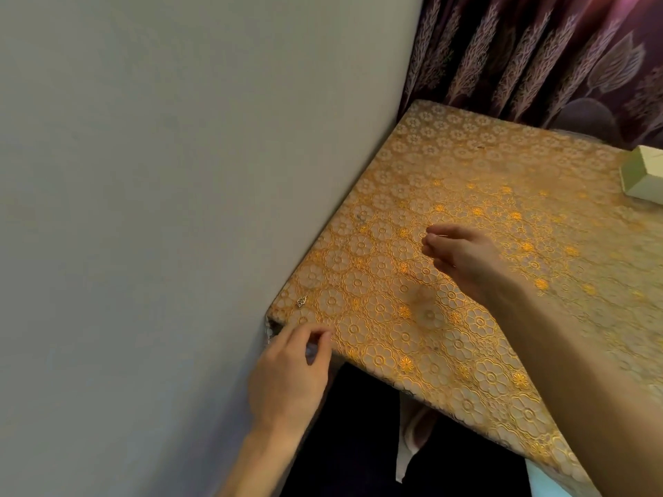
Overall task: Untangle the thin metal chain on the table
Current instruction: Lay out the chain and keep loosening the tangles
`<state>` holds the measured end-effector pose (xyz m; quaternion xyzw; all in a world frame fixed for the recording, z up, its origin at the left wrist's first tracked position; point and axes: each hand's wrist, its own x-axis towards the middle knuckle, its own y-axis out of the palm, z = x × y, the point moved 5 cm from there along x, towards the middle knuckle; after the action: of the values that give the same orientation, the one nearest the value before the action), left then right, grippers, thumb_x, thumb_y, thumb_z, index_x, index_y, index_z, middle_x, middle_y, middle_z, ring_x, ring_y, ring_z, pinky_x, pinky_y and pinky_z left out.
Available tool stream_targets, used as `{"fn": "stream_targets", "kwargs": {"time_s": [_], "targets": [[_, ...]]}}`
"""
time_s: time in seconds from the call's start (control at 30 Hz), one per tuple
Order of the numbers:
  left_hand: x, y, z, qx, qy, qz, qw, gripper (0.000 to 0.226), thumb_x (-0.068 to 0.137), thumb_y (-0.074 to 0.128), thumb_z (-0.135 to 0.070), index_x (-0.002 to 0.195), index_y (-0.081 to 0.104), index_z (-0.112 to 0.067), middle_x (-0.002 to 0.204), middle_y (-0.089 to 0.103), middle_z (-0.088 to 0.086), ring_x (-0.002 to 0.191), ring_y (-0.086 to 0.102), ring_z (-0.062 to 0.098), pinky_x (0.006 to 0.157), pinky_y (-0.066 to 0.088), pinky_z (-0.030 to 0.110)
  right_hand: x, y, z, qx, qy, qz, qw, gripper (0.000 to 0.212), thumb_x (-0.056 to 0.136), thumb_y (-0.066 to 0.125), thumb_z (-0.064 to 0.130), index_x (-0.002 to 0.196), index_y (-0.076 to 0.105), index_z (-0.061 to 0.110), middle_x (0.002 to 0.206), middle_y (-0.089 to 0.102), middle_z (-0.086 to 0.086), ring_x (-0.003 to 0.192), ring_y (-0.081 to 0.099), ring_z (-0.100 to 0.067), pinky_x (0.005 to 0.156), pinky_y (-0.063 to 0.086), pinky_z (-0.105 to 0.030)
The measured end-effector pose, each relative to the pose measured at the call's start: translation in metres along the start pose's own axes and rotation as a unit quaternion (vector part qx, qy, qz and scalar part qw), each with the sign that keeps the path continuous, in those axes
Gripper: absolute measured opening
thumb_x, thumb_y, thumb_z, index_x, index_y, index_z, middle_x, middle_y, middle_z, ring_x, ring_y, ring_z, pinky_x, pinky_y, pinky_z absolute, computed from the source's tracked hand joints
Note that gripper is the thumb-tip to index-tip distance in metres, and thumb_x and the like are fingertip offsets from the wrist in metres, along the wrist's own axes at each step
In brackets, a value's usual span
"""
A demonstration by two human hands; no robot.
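A small silver pendant [301,301] lies on the orange floral tablecloth [448,181] near the wall-side corner. The thin chain itself is too fine to trace. My left hand [290,367] is at the table's near corner with thumb and fingertips pinched together, just below the pendant; I cannot see what is between them. My right hand [462,260] hovers over the middle of the cloth with thumb and forefinger pinched, and a faint thin glint like the chain shows at its fingertips.
A grey wall [161,209] runs along the table's left edge. A purple patterned curtain [538,55] hangs behind the far edge. A pale green box [642,174] sits at the far right. Dark clothing shows below the near edge.
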<state>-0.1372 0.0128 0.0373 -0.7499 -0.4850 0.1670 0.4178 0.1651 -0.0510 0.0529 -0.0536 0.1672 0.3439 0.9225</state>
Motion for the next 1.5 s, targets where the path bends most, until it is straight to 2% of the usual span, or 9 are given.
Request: {"fn": "stream_targets", "kwargs": {"time_s": [0.17, 0.37, 0.57, 0.73, 0.83, 0.97, 1.1, 1.23, 1.5], "targets": [[0.007, 0.003, 0.007, 0.034, -0.003, -0.009, 0.999, 0.013, 0.088, 0.065, -0.046, 0.093, 0.072, -0.036, 0.091, 0.069, -0.023, 0.070, 0.055, -0.003, 0.053, 0.018, 0.000, 0.022, 0.011, -0.001, -0.159, -0.068, -0.017, 0.985, 0.011, 0.092, 0.070, 0.008, 0.101, 0.071, 0.013, 0.094, 0.074, -0.009, 0.081, 0.070, -0.016, 0.068, 0.054, -0.023], [0.019, 0.010, 0.011, 0.063, -0.010, -0.010, 0.998, 0.008, 0.082, 0.077, -0.037, 0.088, 0.071, -0.035, 0.084, 0.070, -0.021, 0.068, 0.063, 0.003, 0.053, 0.022, 0.002, 0.051, 0.028, 0.000, -0.303, -0.162, -0.039, 0.938, 0.008, 0.089, 0.075, 0.021, 0.097, 0.075, 0.022, 0.089, 0.072, 0.007, 0.084, 0.067, -0.006, 0.071, 0.051, -0.020], [0.034, 0.015, 0.016, 0.080, -0.033, -0.026, 0.996, 0.007, 0.082, 0.076, -0.039, 0.083, 0.072, -0.034, 0.084, 0.067, -0.020, 0.066, 0.061, 0.003, 0.051, 0.027, 0.007, 0.072, 0.045, 0.000, -0.328, -0.193, -0.029, 0.924, 0.007, 0.090, 0.074, 0.020, 0.095, 0.074, 0.024, 0.087, 0.072, 0.008, 0.081, 0.067, -0.005, 0.069, 0.050, -0.014], [0.034, 0.018, 0.018, 0.065, -0.031, -0.038, 0.997, 0.005, 0.083, 0.075, -0.038, 0.084, 0.073, -0.034, 0.087, 0.066, -0.020, 0.065, 0.060, 0.002, 0.048, 0.032, 0.007, 0.083, 0.059, 0.004, -0.375, -0.234, -0.017, 0.897, 0.008, 0.090, 0.072, 0.021, 0.097, 0.074, 0.024, 0.084, 0.068, 0.011, 0.077, 0.059, 0.004, 0.074, 0.048, -0.018], [0.033, 0.017, 0.019, 0.063, -0.019, -0.041, 0.997, 0.007, 0.083, 0.075, -0.039, 0.087, 0.076, -0.034, 0.089, 0.068, -0.021, 0.066, 0.063, 0.003, 0.045, 0.047, 0.017, 0.087, 0.065, 0.002, -0.390, -0.254, -0.013, 0.885, 0.010, 0.091, 0.070, 0.022, 0.100, 0.074, 0.023, 0.089, 0.069, 0.008, 0.077, 0.061, -0.006, 0.071, 0.047, -0.021], [0.031, 0.015, 0.018, 0.092, 0.012, -0.045, 0.995, 0.010, 0.080, 0.078, -0.037, 0.089, 0.079, -0.031, 0.089, 0.071, -0.018, 0.066, 0.065, 0.007, 0.045, 0.047, 0.021, 0.089, 0.069, -0.003, -0.419, -0.289, -0.009, 0.861, 0.011, 0.093, 0.068, 0.025, 0.103, 0.073, 0.022, 0.095, 0.065, 0.007, 0.081, 0.058, -0.012, 0.074, 0.042, -0.026], [0.030, 0.015, 0.018, 0.109, 0.021, -0.043, 0.993, 0.012, 0.080, 0.078, -0.036, 0.091, 0.079, -0.030, 0.089, 0.071, -0.015, 0.064, 0.066, 0.009, 0.046, 0.048, 0.023, 0.091, 0.068, -0.010, -0.440, -0.283, -0.012, 0.852, 0.013, 0.095, 0.065, 0.028, 0.105, 0.073, 0.024, 0.102, 0.054, 0.006, 0.090, 0.056, -0.017, 0.085, 0.046, -0.032], [0.030, 0.015, 0.017, 0.102, 0.013, -0.033, 0.994, 0.011, 0.081, 0.078, -0.035, 0.091, 0.079, -0.031, 0.091, 0.071, -0.015, 0.063, 0.066, 0.011, 0.046, 0.048, 0.023, 0.091, 0.069, -0.009, -0.461, -0.278, -0.009, 0.843, 0.018, 0.097, 0.061, 0.029, 0.110, 0.073, 0.023, 0.109, 0.059, -0.001, 0.099, 0.056, -0.022, 0.091, 0.048, -0.036], [0.029, 0.013, 0.015, 0.111, 0.010, 0.012, 0.994, 0.016, 0.082, 0.080, -0.032, 0.097, 0.077, -0.033, 0.096, 0.071, -0.014, 0.063, 0.069, 0.014, 0.048, 0.048, 0.023, 0.075, 0.065, -0.001, -0.481, -0.246, 0.034, 0.841, 0.025, 0.099, 0.057, 0.027, 0.118, 0.071, 0.022, 0.121, 0.066, 0.000, 0.101, 0.061, -0.015, 0.090, 0.046, -0.028]]}}
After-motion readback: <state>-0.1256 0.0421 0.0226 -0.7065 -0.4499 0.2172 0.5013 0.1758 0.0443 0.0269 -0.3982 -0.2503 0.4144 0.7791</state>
